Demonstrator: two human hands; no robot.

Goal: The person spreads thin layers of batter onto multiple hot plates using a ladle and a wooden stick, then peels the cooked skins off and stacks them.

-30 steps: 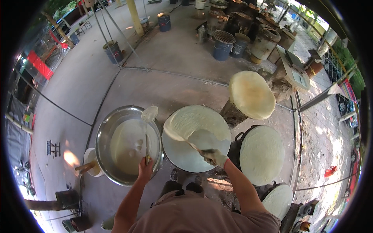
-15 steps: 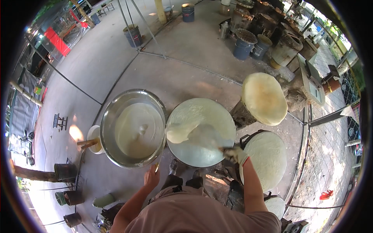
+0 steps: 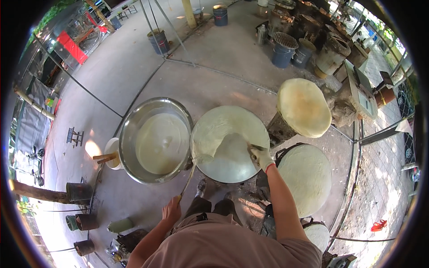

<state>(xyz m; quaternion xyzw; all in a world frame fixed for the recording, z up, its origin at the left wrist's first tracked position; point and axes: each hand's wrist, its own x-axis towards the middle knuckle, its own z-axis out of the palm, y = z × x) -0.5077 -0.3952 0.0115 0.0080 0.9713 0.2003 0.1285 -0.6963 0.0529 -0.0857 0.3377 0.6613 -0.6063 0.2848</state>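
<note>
A round griddle [image 3: 230,172] stands in front of me, pale batter [image 3: 219,119] over its far and left parts, its near part bare and shiny. My right hand [image 3: 262,157], in a light glove, is closed round a scraper [image 3: 255,147] above the griddle's right side. The blade seems to be the smeared grey-brown patch in the middle; its outline is unclear. My bare left hand [image 3: 171,210] grips a ladle [image 3: 187,179] by its long handle, the ladle's head at the griddle's left edge. Left of the griddle, a wide steel basin [image 3: 127,154] holds creamy liquid batter.
Close on the right is a second round griddle covered with a pale sheet [image 3: 306,181]. Beyond it a large round flatbread [image 3: 304,108] rests on a stump-like stand. A white bucket [image 3: 113,159] with wooden handles adjoins the basin. Blue buckets [image 3: 283,56] and blackened stoves stand far right.
My right hand has moved up and left over the griddle with the scraper. The ladle's head has come to the griddle's left edge, and my left hand is lower.
</note>
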